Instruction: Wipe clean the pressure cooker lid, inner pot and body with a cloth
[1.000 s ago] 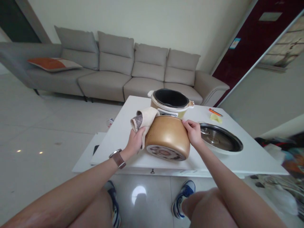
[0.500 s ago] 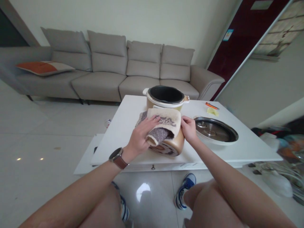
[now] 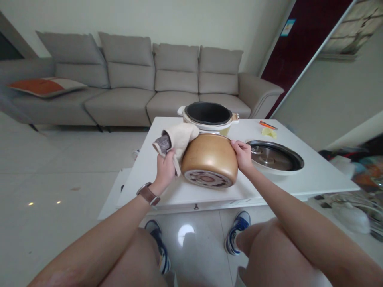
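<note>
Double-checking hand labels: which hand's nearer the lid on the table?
Right. The right hand, gripping the gold pot near its rim, is beside the lid's left edge in view; the left hand, holding the cloth, is across the pot.

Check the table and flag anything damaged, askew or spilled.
The round, gold-coloured metal pot has a blotchy underside; its dark and pale patches may be wear. It is tipped, but the right hand holds its rim. I see no spill.

room interior: grey sofa (image 3: 128, 77) along a pale wall (image 3: 179, 20), with an orange-and-white cushion (image 3: 44, 85) at its left end; white table (image 3: 142, 177) in front; glossy floor tiles (image 3: 66, 159) reflecting light; dark red panel (image 3: 299, 40) at right.
</note>
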`<state>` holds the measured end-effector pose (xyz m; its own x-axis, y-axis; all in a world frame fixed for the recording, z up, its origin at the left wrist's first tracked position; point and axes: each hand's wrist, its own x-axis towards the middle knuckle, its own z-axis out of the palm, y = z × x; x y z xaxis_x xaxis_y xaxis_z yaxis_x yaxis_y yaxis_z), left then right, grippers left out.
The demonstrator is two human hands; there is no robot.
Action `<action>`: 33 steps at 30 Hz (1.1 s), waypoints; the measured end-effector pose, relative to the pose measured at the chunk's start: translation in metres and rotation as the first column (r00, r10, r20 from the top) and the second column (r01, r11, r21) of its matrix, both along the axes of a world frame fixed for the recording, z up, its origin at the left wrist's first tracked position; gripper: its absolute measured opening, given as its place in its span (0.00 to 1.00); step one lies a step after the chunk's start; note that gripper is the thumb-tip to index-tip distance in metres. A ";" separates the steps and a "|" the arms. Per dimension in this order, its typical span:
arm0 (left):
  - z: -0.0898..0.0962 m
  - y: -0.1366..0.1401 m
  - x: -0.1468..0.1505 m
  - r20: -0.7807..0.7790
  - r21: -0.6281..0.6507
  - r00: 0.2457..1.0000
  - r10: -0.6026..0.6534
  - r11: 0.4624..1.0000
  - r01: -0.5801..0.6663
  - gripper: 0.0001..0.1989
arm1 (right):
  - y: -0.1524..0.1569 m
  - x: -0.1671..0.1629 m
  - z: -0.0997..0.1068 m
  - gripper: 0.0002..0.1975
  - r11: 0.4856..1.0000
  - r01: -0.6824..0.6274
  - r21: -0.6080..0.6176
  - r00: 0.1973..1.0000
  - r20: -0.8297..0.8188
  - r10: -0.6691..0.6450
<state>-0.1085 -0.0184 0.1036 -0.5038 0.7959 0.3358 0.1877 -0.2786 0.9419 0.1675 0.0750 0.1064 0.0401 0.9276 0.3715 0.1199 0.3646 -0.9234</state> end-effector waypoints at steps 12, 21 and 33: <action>0.015 -0.026 0.016 -0.386 0.102 0.891 -0.238 0.949 0.297 0.21 | -0.011 -0.003 0.028 0.24 0.995 -0.079 0.059 0.969 0.241 0.063; 0.022 -0.023 0.021 -0.496 0.144 0.814 -0.301 0.896 0.419 0.24 | -0.014 -0.014 0.033 0.27 0.998 -0.057 0.028 0.986 0.160 0.052; 0.001 0.009 0.003 0.049 -0.125 0.992 -0.114 0.985 0.119 0.16 | -0.004 0.003 0.013 0.34 0.999 0.021 0.026 0.992 0.127 -0.024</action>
